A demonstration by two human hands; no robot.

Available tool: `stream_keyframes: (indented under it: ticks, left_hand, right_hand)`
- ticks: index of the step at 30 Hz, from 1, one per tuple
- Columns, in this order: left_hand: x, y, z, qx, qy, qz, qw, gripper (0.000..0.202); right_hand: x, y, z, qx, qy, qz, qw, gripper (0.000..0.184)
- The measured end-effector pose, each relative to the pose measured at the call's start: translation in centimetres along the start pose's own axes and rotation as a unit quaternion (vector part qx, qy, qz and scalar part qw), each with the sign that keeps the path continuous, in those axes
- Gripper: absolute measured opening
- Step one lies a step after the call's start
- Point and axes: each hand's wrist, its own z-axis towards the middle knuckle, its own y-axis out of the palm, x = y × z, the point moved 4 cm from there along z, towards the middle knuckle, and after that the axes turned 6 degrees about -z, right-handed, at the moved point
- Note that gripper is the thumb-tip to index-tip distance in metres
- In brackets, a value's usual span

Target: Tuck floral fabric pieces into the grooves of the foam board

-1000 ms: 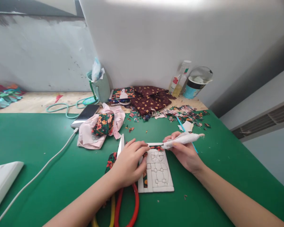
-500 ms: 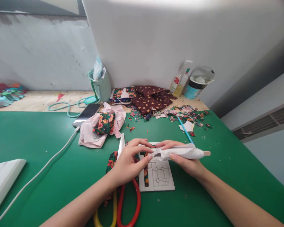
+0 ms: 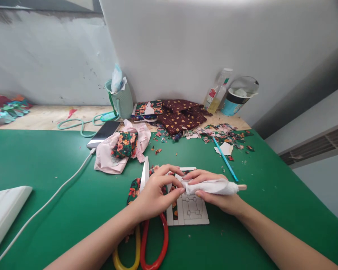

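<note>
My right hand (image 3: 214, 187) is closed round a craft knife (image 3: 222, 186) with a handle wrapped in white cloth and a wooden end sticking out. Its blade showed a moment ago and is now hidden by my fingers. My left hand (image 3: 160, 191) pinches at the knife's tip; what lies between thumb and forefinger is hidden. Beneath both hands is a white panel (image 3: 195, 212) with drawn or cut outlines and floral fabric strips set into it. Scissors (image 3: 163, 243) with red and yellow handles lie partly under my left hand, on dark floral fabric (image 3: 133, 190).
A blue pencil (image 3: 227, 161) and fabric scraps (image 3: 216, 131) lie behind my right hand. Pink cloth (image 3: 109, 159), a phone (image 3: 104, 133) and its cable (image 3: 64, 183) are at left. A cup (image 3: 122, 103), brown fabric (image 3: 183, 116), bottle (image 3: 216, 92) and tub (image 3: 235, 103) line the back.
My right hand has brought the knife slightly left, so its tip now meets my left fingertips and the blade no longer shows. The view has shifted a little.
</note>
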Motion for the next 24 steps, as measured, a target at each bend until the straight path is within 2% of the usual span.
stream_keyframes:
  ticks: [10,15,16,20,24]
  left_hand:
    - [-0.09,-0.07,-0.02,0.000,0.003,-0.002,1.000,0.010]
    - [0.09,0.02,-0.09,-0.013,0.005,0.007,1.000,0.012]
    - [0.13,0.06,-0.11,-0.017,0.005,0.011,1.000,0.012]
    - [0.07,0.16,-0.21,-0.019,0.006,0.025,0.999,0.012]
    - [-0.15,0.16,-0.30,-0.007,0.013,0.036,0.999,0.011]
  right_hand:
    - [0.07,-0.16,-0.06,0.046,0.011,-0.010,0.999,0.020]
    - [-0.06,-0.42,0.04,0.032,0.038,-0.031,0.998,0.052]
    - [-0.12,-0.42,0.07,0.020,0.037,-0.038,0.998,0.050]
    - [-0.08,-0.42,0.14,-0.001,0.025,-0.023,0.999,0.022]
    - [0.60,-0.31,0.03,0.006,0.033,0.000,0.999,0.019]
